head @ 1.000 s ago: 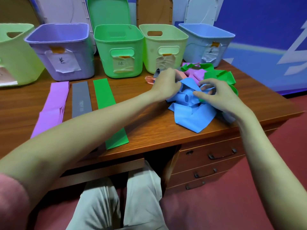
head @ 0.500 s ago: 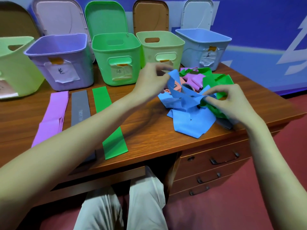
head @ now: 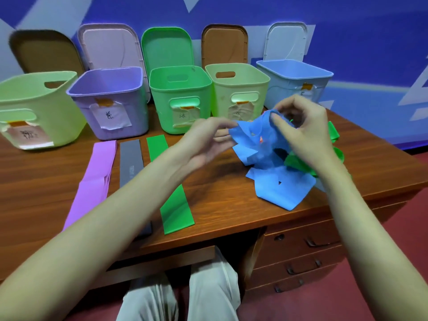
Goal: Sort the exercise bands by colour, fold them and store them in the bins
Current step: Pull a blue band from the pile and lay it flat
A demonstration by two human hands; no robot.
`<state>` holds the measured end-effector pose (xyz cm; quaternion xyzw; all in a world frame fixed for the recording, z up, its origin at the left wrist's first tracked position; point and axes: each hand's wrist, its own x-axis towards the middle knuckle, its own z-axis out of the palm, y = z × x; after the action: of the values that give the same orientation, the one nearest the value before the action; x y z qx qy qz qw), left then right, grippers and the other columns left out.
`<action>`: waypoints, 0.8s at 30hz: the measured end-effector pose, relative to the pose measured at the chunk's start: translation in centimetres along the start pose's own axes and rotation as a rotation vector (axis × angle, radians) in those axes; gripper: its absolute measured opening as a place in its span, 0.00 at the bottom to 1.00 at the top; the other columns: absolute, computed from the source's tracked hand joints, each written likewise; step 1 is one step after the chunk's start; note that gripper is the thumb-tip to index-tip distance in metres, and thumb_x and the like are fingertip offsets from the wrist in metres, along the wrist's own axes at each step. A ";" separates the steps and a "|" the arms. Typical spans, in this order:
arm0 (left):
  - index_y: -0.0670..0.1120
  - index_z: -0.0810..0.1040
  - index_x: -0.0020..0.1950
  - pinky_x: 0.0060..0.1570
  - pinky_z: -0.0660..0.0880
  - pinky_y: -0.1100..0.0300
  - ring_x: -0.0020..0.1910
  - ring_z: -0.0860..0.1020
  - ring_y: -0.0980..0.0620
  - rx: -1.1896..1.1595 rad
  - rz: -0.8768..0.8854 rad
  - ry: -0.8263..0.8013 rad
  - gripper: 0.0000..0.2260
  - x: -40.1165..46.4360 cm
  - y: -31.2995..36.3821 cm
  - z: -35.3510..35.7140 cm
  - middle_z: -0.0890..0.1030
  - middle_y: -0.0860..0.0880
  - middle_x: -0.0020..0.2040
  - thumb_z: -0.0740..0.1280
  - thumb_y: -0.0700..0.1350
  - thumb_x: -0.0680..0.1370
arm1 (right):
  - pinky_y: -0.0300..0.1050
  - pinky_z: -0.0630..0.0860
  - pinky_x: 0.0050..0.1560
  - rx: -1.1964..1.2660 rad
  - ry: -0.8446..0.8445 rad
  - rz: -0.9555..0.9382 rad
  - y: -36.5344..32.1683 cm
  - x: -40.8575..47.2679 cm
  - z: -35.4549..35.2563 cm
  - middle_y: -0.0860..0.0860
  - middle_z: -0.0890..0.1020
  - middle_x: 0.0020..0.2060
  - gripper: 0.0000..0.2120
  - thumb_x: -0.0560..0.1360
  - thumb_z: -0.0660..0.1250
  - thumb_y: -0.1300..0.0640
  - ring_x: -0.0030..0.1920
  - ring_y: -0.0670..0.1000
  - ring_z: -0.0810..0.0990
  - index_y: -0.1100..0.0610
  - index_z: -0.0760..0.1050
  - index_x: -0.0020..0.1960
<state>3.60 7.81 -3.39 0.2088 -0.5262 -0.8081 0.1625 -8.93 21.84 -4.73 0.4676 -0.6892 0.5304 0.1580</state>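
Note:
A crumpled blue band point(head: 266, 156) is lifted off the desk, its lower part trailing on the wood. My left hand point(head: 206, 142) pinches its left edge and my right hand point(head: 298, 130) pinches its top edge. Green bands point(head: 298, 163) lie tangled under my right hand, and most of the pile is hidden by it. Laid flat on the desk to the left are a purple band point(head: 97, 177), a grey band point(head: 130, 163) and a green band point(head: 172, 202). Behind stand open bins: light green point(head: 30, 107), purple point(head: 111, 103), green point(head: 180, 96), pale yellow point(head: 238, 89) and blue point(head: 294, 82).
The bins' lids point(head: 166, 49) lean against the blue wall behind them. The wooden desk point(head: 222, 205) ends close to my knees, with drawers point(head: 298, 253) at the lower right. Each bin carries a paper label on its front.
Both hands have risen from the pile with the blue band, pulling it up and spreading it. The camera has tilted upward, showing more of the wall and lids.

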 end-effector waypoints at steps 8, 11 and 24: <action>0.42 0.75 0.54 0.50 0.75 0.58 0.50 0.77 0.53 0.377 0.404 0.276 0.09 -0.7 0.1 -3.0 0.78 0.46 0.50 0.68 0.39 0.75 | 0.33 0.70 0.41 -0.043 0.024 -0.017 -3.1 2.6 2.9 0.46 0.78 0.33 0.02 0.70 0.70 0.59 0.35 0.38 0.73 0.57 0.78 0.40; 0.46 0.74 0.42 0.38 0.71 0.62 0.35 0.74 0.57 0.478 0.599 0.366 0.04 -1.6 0.0 -4.3 0.76 0.53 0.36 0.69 0.41 0.75 | 0.32 0.70 0.40 -0.024 0.003 0.039 -3.8 2.9 4.3 0.51 0.81 0.35 0.03 0.70 0.68 0.61 0.33 0.38 0.74 0.57 0.81 0.43; 0.45 0.77 0.49 0.37 0.74 0.68 0.39 0.77 0.57 0.715 0.569 0.104 0.14 -4.6 -1.0 -7.6 0.80 0.51 0.46 0.76 0.46 0.68 | 0.37 0.63 0.26 -0.019 -0.297 0.266 -7.8 1.5 7.2 0.48 0.73 0.21 0.08 0.68 0.73 0.59 0.22 0.41 0.65 0.51 0.78 0.31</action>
<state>11.38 4.50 -6.21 0.1394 -0.7997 -0.4875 0.3216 -1.32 14.82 -1.87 0.4440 -0.7656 0.4655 -0.0125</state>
